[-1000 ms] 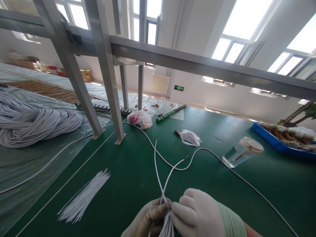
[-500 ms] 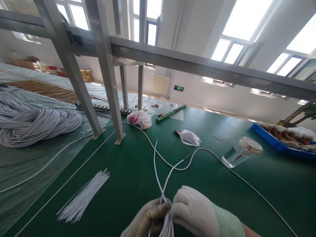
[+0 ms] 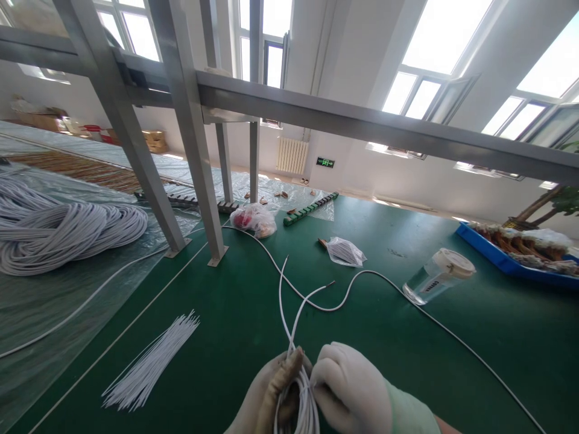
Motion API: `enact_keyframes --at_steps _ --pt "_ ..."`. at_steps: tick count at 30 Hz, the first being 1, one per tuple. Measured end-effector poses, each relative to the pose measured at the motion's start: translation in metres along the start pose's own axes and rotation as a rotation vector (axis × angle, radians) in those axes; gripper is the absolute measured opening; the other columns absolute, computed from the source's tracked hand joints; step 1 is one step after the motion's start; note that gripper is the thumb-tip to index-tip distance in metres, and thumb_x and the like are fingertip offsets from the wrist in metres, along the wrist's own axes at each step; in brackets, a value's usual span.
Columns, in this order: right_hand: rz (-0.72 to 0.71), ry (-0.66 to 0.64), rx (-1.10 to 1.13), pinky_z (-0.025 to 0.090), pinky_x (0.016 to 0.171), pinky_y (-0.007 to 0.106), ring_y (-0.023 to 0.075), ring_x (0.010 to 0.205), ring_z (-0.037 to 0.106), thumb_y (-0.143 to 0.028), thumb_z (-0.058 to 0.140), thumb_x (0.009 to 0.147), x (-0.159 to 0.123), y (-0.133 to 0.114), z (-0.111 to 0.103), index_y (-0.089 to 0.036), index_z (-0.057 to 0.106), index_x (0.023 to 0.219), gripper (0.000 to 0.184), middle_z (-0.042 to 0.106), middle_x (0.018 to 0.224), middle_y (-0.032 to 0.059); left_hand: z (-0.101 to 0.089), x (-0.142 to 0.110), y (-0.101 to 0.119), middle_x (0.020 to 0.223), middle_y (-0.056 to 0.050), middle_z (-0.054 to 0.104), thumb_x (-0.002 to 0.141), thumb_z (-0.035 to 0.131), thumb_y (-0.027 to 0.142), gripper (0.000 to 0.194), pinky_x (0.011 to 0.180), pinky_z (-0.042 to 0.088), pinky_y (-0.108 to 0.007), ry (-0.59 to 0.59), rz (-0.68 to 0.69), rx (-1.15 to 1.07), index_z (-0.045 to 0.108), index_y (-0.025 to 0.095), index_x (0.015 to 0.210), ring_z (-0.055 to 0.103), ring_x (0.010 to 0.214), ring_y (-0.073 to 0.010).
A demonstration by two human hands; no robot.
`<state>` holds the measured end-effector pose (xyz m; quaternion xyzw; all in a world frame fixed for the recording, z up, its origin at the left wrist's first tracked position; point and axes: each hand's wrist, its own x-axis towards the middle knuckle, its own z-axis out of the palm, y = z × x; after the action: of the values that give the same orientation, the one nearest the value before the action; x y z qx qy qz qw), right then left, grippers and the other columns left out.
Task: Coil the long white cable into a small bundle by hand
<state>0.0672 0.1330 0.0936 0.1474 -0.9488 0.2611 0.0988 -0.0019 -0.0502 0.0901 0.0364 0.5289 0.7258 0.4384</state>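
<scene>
On the green table (image 3: 407,337), near its front edge, the left hand (image 3: 266,401) and right hand (image 3: 348,392) are both closing around a coil of white cable (image 3: 303,404), fingers curled and pinching its loops. It looks light, springy and slick, so gripping where the loops cross is probably best. Only a green wall sign (image 3: 324,162) is showing writing, too small to read.

My bench (image 3: 407,337) has a green top. On it lie a bundle of cut white wires (image 3: 151,361), a long white cable (image 3: 407,301), a tipped clear cup (image 3: 436,276), two small plastic bags (image 3: 346,251), a blue tray (image 3: 506,256) and, on clear sheeting (image 3: 54,289), a coil of white cable (image 3: 67,229).
</scene>
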Motion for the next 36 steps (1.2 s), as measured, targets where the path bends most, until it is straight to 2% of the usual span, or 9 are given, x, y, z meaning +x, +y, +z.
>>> enact_keyframes --at_steps 4,8,11,15,18,22,26,33,36 --pt "0.157 -0.053 0.023 0.046 0.059 0.029 0.0178 0.065 0.057 -0.015 0.056 0.085 -0.004 -0.001 0.010 -0.019 0.059 0.080 0.007 0.063 0.077 0.0052 -0.005 0.010 0.002 0.071 0.001 0.065 0.041 0.101 0.046 0.051 0.071 0.050 -0.029 -0.051 -0.077 -0.141 0.066 0.023 0.071 0.060 0.070 -0.0184" --pt "0.545 -0.102 0.192 0.041 0.062 0.029 0.0169 0.067 0.052 -0.012 0.057 0.081 -0.002 -0.002 0.017 -0.021 0.051 0.073 0.014 0.056 0.073 0.0006 -0.005 0.027 -0.015 0.070 0.001 0.063 0.059 0.088 0.065 0.057 0.059 0.038 -0.026 0.004 -0.112 -0.098 0.066 0.018 0.082 0.049 0.060 -0.0129" --pt "0.823 -0.160 0.514 0.034 0.056 0.028 0.0147 0.061 0.045 -0.015 0.061 0.079 -0.001 0.004 0.021 -0.023 0.047 0.066 0.021 0.047 0.062 -0.0040 -0.003 0.030 -0.024 0.075 -0.002 0.065 0.079 0.070 0.069 0.050 0.068 0.044 -0.032 0.045 0.025 0.222 0.068 0.020 0.088 0.055 0.070 -0.0194" --pt "0.954 -0.354 0.935 0.028 0.043 0.024 0.0102 0.044 0.036 -0.035 0.056 0.087 -0.005 0.013 0.026 -0.023 0.050 0.066 0.026 0.041 0.052 -0.0070 -0.001 0.023 -0.028 0.093 -0.012 0.071 0.091 0.058 0.059 0.040 0.082 0.044 -0.042 0.049 0.358 0.754 0.074 0.023 0.094 0.063 0.091 -0.0307" --pt "0.968 -0.354 1.171 0.024 0.041 0.022 0.0071 0.041 0.025 -0.044 0.059 0.086 -0.008 0.013 0.029 -0.023 0.045 0.064 0.034 0.031 0.050 -0.0106 -0.002 0.022 -0.025 0.091 -0.012 0.071 0.092 0.057 0.051 0.033 0.082 0.042 -0.041 0.065 0.458 0.896 0.076 0.024 0.090 0.063 0.091 -0.0304" --pt "0.922 -0.218 1.241 0.027 0.041 0.022 0.0067 0.041 0.034 -0.046 0.062 0.086 -0.010 0.014 0.025 -0.020 0.053 0.068 0.033 0.042 0.053 -0.0080 -0.005 0.026 -0.018 0.074 -0.002 0.064 0.088 0.061 0.063 0.041 0.068 0.041 -0.034 0.095 0.157 0.559 0.067 0.023 0.084 0.055 0.072 -0.0217" --pt "0.836 -0.076 1.020 0.031 0.043 0.023 0.0083 0.042 0.044 -0.059 0.046 0.097 -0.015 0.018 0.021 -0.013 0.066 0.084 0.052 0.059 0.063 -0.0006 -0.014 0.039 -0.022 0.069 0.005 0.060 0.079 0.072 0.068 0.050 0.062 0.038 -0.028 0.032 -0.039 0.209 0.063 0.020 0.090 0.047 0.063 -0.0147" --pt "0.830 0.095 0.514 0.053 0.067 0.037 0.0204 0.069 0.059 -0.037 0.046 0.099 -0.021 0.020 0.011 -0.019 0.062 0.099 0.025 0.060 0.082 0.0033 -0.021 0.047 -0.022 0.069 0.003 0.066 0.062 0.090 0.061 0.058 0.061 0.043 -0.025 -0.015 -0.173 -0.144 0.069 0.014 0.087 0.054 0.060 -0.0112" --pt "0.621 0.119 0.503 0.055 0.074 0.039 0.0223 0.080 0.061 -0.025 0.055 0.091 -0.023 0.017 0.009 -0.019 0.066 0.099 0.015 0.061 0.094 0.0063 -0.013 0.031 -0.006 0.073 0.000 0.069 0.053 0.093 0.064 0.062 0.066 0.047 -0.026 0.025 -0.202 -0.156 0.072 0.016 0.087 0.057 0.064 -0.0133"
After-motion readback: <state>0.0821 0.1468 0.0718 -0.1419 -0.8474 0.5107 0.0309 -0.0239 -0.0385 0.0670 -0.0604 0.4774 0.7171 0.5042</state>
